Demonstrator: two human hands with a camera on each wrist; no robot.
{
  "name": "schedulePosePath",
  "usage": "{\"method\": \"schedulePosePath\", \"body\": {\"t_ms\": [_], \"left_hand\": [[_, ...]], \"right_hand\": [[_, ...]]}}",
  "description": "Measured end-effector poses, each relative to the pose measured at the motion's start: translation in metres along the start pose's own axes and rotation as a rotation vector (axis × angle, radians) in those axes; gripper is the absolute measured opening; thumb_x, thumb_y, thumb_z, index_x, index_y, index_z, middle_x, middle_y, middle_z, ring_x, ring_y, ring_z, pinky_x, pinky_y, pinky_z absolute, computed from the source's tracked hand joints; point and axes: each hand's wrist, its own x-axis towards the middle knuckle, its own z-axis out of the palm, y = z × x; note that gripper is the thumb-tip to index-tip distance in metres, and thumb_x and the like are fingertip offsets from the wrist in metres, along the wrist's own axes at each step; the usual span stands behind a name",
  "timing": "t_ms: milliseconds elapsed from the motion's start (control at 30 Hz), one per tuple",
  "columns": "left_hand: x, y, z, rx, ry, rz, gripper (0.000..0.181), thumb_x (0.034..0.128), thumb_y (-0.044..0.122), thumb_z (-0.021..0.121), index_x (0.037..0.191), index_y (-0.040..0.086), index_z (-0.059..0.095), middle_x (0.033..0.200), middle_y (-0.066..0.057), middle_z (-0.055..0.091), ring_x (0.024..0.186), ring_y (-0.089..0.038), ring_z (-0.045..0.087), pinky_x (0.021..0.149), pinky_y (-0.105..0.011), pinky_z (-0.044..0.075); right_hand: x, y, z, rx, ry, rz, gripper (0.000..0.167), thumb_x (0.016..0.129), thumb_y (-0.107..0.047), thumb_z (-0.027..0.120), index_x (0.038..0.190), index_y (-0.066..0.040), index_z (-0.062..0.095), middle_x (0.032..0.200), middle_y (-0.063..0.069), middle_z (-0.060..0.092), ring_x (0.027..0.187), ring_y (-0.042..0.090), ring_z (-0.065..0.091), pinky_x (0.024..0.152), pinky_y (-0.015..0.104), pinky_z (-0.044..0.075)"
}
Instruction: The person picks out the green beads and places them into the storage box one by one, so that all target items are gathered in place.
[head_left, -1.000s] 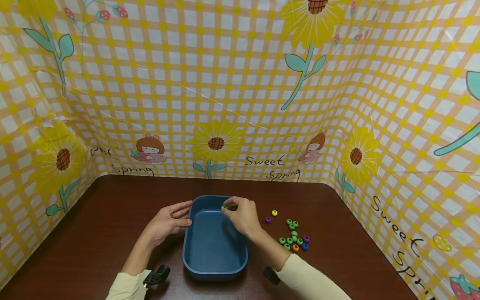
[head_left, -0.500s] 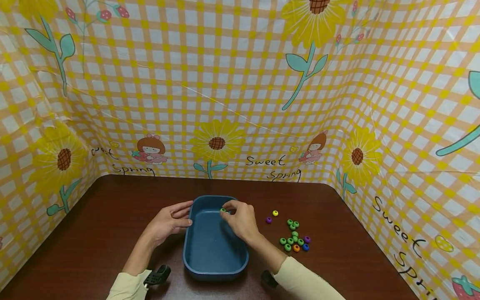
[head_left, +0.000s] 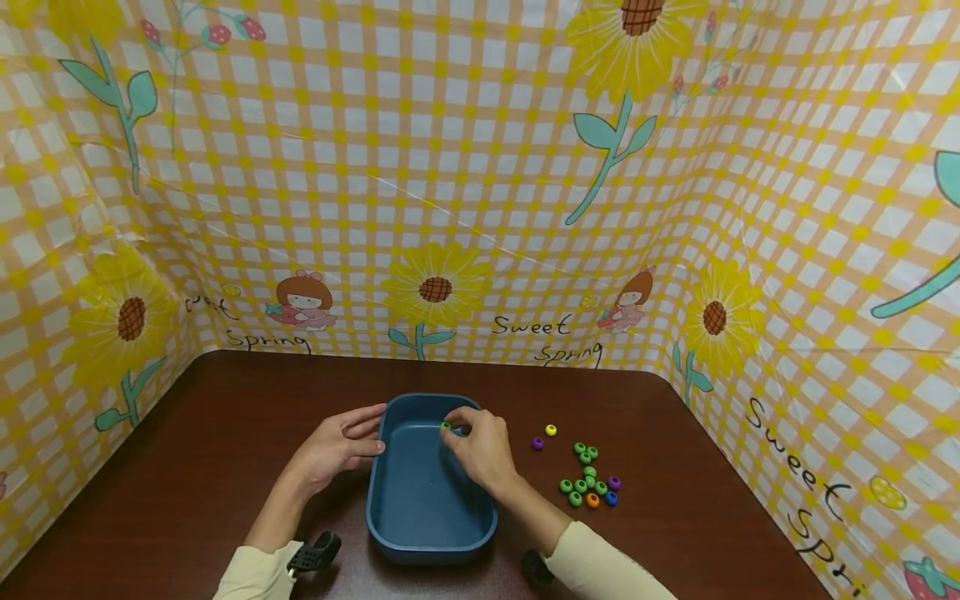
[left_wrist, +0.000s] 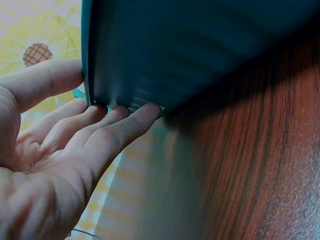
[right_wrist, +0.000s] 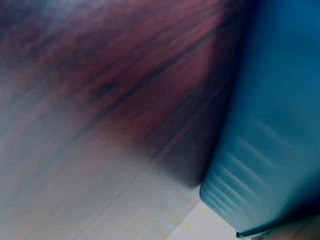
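A deep blue rectangular bin [head_left: 431,492] with rounded corners stands on the table, and no bead shows on its visible floor. My left hand [head_left: 333,450] touches its left side, with extended fingers against the outer wall and the thumb tip at the rim, as the left wrist view shows [left_wrist: 65,145]. Over the far right part of the bin, my right hand [head_left: 483,450] pinches a green bead [head_left: 446,426] between thumb and index finger. The right wrist view shows mostly the bin's outer wall [right_wrist: 270,140]; the pinch is hidden there.
Right of the bin lie several green beads [head_left: 581,486], with an orange bead [head_left: 592,501], a blue bead [head_left: 612,498] and a purple bead [head_left: 614,482]. Nearer the bin are a yellow bead [head_left: 551,430] and another purple bead [head_left: 537,444]. A checked cloth [head_left: 480,208] encloses the dark table [head_left: 225,433].
My right hand has lowered slightly toward the bin's inside, still pinching the green bead. The left hand and the beads on the table stay in place.
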Motion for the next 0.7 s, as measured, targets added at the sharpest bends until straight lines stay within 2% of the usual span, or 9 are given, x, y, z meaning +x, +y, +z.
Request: {"method": "schedulePosePath", "body": {"t_ms": [700], "left_hand": [[0.0004,0.0003,0.0002,-0.008,-0.011,0.008,0.067,0.0937,0.001,0.067,0.155,0.001,0.039,0.156,-0.025,0.042,0.142,-0.043,0.044,0.096,-0.047,0.057]], "right_hand": [[0.0017,0.0026,0.0014,-0.017,0.022,-0.032,0.014,0.087,-0.014,0.079,0.098,-0.006,0.078,0.091,0.008,0.078,0.087,0.028,0.073,0.072,0.036,0.058]]}}
